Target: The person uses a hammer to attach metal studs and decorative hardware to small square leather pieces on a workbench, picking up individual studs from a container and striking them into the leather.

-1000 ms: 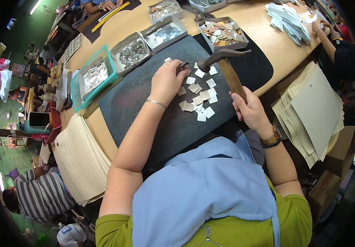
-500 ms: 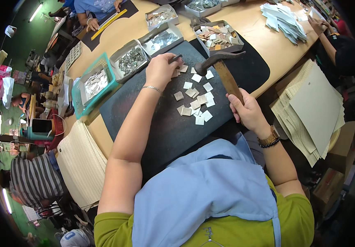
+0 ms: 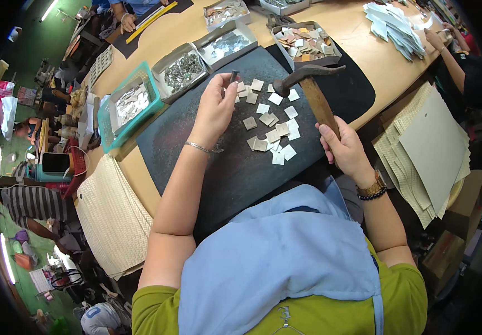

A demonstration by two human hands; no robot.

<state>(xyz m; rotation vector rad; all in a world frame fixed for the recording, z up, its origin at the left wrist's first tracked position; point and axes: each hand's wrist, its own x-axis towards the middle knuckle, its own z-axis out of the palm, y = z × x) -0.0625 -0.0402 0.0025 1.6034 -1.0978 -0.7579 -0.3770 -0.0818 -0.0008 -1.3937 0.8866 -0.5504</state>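
Observation:
My left hand (image 3: 214,110) is closed around a short dark metal punch (image 3: 233,76), whose end juts up above the fingers over the far part of the dark mat (image 3: 190,173). What lies under the punch is hidden by the hand. In my right hand (image 3: 345,146) is the wooden handle of a hammer (image 3: 320,107); its dark, curved head is raised above the mat's right side. Between the two hands, several small pale square pieces (image 3: 272,135) lie scattered on the mat, some overlapping.
Beyond the mat stand a teal basket (image 3: 105,124) and cardboard trays of small pieces, one with brown and cream squares (image 3: 306,44). Textured cream sheets are stacked at left (image 3: 112,218) and right (image 3: 386,151). Pale blue scraps (image 3: 394,30) lie far right. Other people sit around the table.
My left hand has drawn back slightly to the left with the punch, which now points more upright. The hammer stays raised in my right hand. The whole view has shifted a little.

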